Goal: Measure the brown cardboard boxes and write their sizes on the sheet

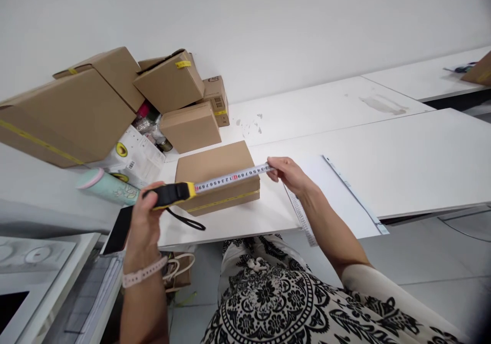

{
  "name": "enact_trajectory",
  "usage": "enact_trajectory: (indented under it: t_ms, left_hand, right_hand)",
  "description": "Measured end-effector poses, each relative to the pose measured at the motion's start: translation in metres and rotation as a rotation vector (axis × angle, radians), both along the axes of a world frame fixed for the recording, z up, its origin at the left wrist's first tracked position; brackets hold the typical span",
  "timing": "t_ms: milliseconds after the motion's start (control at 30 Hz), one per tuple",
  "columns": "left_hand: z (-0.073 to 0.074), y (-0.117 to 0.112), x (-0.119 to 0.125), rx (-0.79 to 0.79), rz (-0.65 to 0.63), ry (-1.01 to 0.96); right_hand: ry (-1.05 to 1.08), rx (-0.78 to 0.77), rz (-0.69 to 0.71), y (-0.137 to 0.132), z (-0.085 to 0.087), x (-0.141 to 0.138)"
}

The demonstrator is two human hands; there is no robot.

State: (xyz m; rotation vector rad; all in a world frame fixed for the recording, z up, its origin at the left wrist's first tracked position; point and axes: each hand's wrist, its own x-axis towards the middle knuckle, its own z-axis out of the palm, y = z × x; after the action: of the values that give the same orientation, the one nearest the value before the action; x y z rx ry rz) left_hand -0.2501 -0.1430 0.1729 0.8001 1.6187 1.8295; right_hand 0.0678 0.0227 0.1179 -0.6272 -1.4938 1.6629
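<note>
A closed brown cardboard box (215, 164) with yellow tape lies on the white table (383, 155) in front of me. My left hand (143, 221) is closed around a black and yellow tape measure case (171, 195) at the box's left end. The white tape blade (233, 176) stretches across the box's top front edge. My right hand (289, 174) pinches the blade's tip just past the box's right end. A black wrist strap (187, 222) hangs from the case.
A pile of cardboard boxes (95, 98) stands at the back left, with bottles and printed packets between them. A pale green tumbler (107, 186) lies on its side near my left hand. A white sheet with a ruler (345, 196) lies right of the box. A dark phone (118, 229) sits at the table's edge.
</note>
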Motion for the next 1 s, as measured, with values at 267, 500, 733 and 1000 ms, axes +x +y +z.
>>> enact_trajectory:
  t_ms: [267, 500, 733, 1000]
  left_hand:
    - [0.014, 0.034, -0.057, -0.171, 0.141, -0.122]
    - [-0.001, 0.03, -0.072, -0.215, 0.112, -0.096]
    - [-0.006, 0.026, -0.081, -0.247, 0.093, -0.092]
    - [-0.009, 0.016, -0.091, -0.258, 0.089, -0.037]
  right_hand:
    - [-0.016, 0.067, -0.158, 0.037, -0.028, -0.037]
    - [-0.007, 0.16, -0.162, 0.034, -0.04, -0.044]
    - [-0.015, 0.188, -0.156, 0.034, -0.046, -0.048]
    - [-0.063, 0.242, -0.175, 0.031, -0.045, -0.049]
